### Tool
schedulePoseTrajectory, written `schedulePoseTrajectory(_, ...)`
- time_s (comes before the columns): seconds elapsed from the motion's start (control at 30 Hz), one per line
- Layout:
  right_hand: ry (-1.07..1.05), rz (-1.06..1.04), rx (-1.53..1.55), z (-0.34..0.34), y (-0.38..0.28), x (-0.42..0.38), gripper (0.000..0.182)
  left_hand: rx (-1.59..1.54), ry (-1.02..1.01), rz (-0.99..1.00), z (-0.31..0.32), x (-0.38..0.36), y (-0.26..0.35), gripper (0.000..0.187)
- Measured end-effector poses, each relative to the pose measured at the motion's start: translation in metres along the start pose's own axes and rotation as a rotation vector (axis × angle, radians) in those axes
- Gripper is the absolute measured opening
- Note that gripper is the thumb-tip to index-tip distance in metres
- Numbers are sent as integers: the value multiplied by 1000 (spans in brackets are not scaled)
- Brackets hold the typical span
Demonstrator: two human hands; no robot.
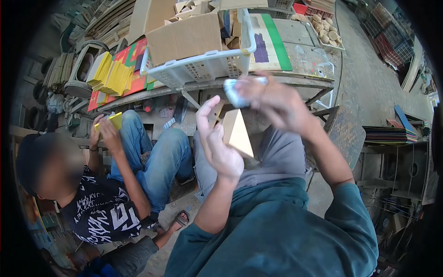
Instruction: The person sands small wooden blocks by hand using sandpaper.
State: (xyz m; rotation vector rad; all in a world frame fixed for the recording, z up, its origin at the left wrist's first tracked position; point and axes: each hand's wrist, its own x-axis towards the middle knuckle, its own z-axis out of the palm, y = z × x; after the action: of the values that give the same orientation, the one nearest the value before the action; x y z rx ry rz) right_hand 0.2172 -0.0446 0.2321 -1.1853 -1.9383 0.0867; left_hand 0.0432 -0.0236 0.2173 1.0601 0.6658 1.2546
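Note:
My left hand [220, 145] is wrapped around a pale wooden triangular block [237, 131], one finger pointing up beside it. The block is tilted above my lap, with a triangular face towards me. Just above and right of it, my right hand [279, 101] is smeared by motion. It grips a crumpled whitish-blue piece [236, 92] that looks like cloth or paper; its kind is not clear. A small gap seems to separate this piece from the block's top.
Ahead, a white plastic basket [198, 69] with a cardboard box [187, 39] and wooden pieces stands on a bench. Yellow boards [110, 76] are stacked at its left. A person [108, 198] sits close on my left, holding a yellow piece [114, 121]. Round wooden pieces [327, 32] fill a tray.

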Motion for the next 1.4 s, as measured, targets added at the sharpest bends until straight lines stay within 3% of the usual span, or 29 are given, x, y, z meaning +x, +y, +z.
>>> schedulePoseTrajectory(0.03, 20, 116, -53, -3, 11, -2, 34, -33, -16, -15, -3, 1, 1, 46)
schedulePoseTrajectory(0.1, 192, 217, 237, -9, 5, -11, 29, -99, -47, -48, -10, 4, 3, 44)
schedulePoseTrajectory(0.17, 261, 277, 350, -4, -19, -25, 29, -285, 68, -236, -7, 6, 9, 43)
schedulePoseTrajectory(0.2, 385, 349, 468, 2, -25, -33, 30, -526, -154, -279, -23, 7, 1, 48)
schedulePoseTrajectory(0.23, 510, 421, 581, 5, -30, -40, 31, -528, -157, -277, -21, 8, 0, 48)
schedulePoseTrajectory(0.27, 512, 423, 577, 8, -37, -44, 31, -556, -167, -305, -18, 9, -1, 52)
schedulePoseTrajectory(0.33, 761, 397, 561, 20, -52, -46, 32, -566, -205, -351, -15, 6, -2, 64)
schedulePoseTrajectory(0.37, 826, 314, 701, 29, -58, -40, 33, -566, -207, -364, -14, 6, -4, 64)
schedulePoseTrajectory(0.43, 653, 192, 495, 37, -55, -46, 34, -430, -301, -286, -12, 3, -7, 71)
schedulePoseTrajectory(0.5, 428, 106, 353, 34, -47, -39, 39, -495, -253, -319, -9, -2, -7, 73)
schedulePoseTrajectory(0.53, 320, 162, 261, 28, -49, -33, 43, -467, -263, -304, -6, -3, -3, 72)
schedulePoseTrajectory(0.7, 231, 67, 307, 22, -34, -20, 42, -344, -262, -184, -7, -7, -1, 68)
schedulePoseTrajectory(0.87, -37, -235, 256, -3, -24, -3, 39, -296, -259, -111, -21, -9, -1, 68)
schedulePoseTrajectory(0.97, 6, -144, 246, -2, -19, 7, 39, -310, -286, -113, -26, -10, 1, 65)
schedulePoseTrajectory(1.03, -238, -273, 318, -12, -42, 15, 38, -222, -300, -165, -34, -14, 4, 63)
schedulePoseTrajectory(1.07, -193, -376, 309, -10, -30, 16, 39, -210, -314, -156, -37, -17, 4, 63)
schedulePoseTrajectory(1.17, -130, -275, 171, -18, -5, 23, 39, -316, -353, -113, -24, -11, 9, 56)
schedulePoseTrajectory(1.2, -176, -261, 312, -17, -19, 27, 38, -321, -333, -126, -26, -13, 6, 55)
schedulePoseTrajectory(1.23, -337, -368, 297, -22, -32, 28, 38, -327, -314, -139, -28, -14, 3, 54)
schedulePoseTrajectory(1.27, -302, -418, 292, -25, -27, 30, 38, -557, -415, -127, -30, -15, -3, 54)
schedulePoseTrajectory(1.3, -259, -451, 297, -25, -23, 31, 38, -516, -387, -158, -28, -17, 1, 55)
schedulePoseTrajectory(1.4, -200, -323, 242, -31, -10, 37, 37, -482, -321, -205, -20, -19, 9, 61)
